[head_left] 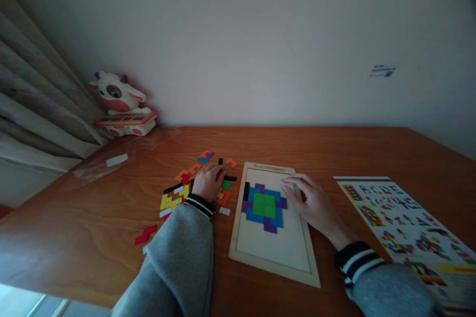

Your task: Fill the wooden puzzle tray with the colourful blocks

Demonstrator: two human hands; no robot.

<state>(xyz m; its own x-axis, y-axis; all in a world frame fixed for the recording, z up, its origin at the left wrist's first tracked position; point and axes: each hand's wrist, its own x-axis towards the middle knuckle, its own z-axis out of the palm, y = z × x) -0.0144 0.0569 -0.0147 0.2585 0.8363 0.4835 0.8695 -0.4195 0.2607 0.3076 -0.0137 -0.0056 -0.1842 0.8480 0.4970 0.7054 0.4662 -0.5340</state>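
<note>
My left hand (208,181) reaches into a spread of flat coloured puzzle pieces (174,200), palm down with fingers slightly bent. No piece shows in its grasp, though the hand hides some beneath it. Beside it lie a green piece (226,185), an orange piece (223,198) and a black piece (230,178). Over the right side of a pale wooden puzzle board (275,270), my right hand (308,200) hovers with thumb and fingers loosely curved and nothing visible in them. Inside the frame, green pieces (264,206) sit surrounded by blue and purple ones, with a black piece (246,191) at the left.
A printed pattern sheet (405,223) lies on the wooden table (297,146) at the right. A cow-shaped toy keyboard (124,106) stands at the back left beside a curtain (40,84). Clear plastic wrapping (100,168) lies before it. A wall closes off the back.
</note>
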